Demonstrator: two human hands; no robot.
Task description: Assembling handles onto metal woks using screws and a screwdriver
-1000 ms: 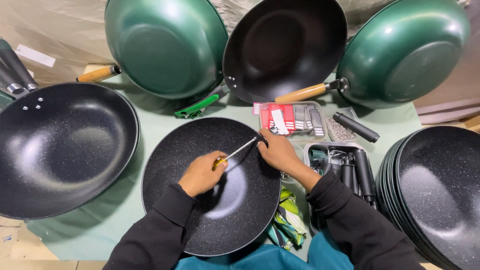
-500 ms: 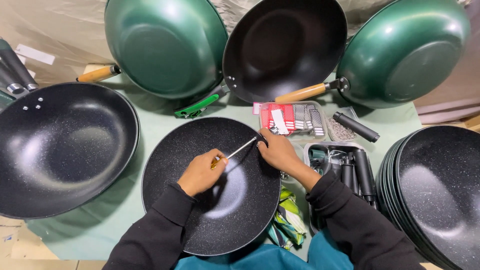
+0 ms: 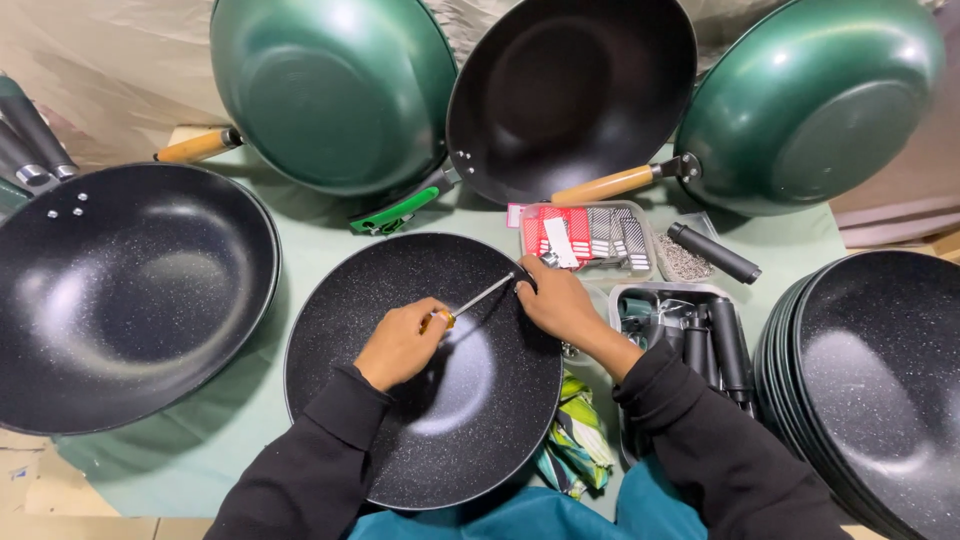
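A black speckled wok [image 3: 420, 440] lies in front of me on the green table cover. My left hand [image 3: 398, 343] grips a screwdriver [image 3: 480, 298] by its yellow handle, with the metal shaft pointing up and right to the wok's right rim. My right hand [image 3: 553, 301] rests on that rim, fingers pinched at the screwdriver's tip. What the fingers pinch is hidden.
A large black wok [image 3: 120, 290] sits at left. Two green woks [image 3: 330, 90] [image 3: 810, 100] and a black one [image 3: 570, 95] lean at the back. A stack of black woks [image 3: 880, 390] is at right. Trays of small parts [image 3: 590, 235] and black handles [image 3: 700, 335] lie beside my right hand.
Both hands stay almost still; the screwdriver keeps its place at the wok's rim.
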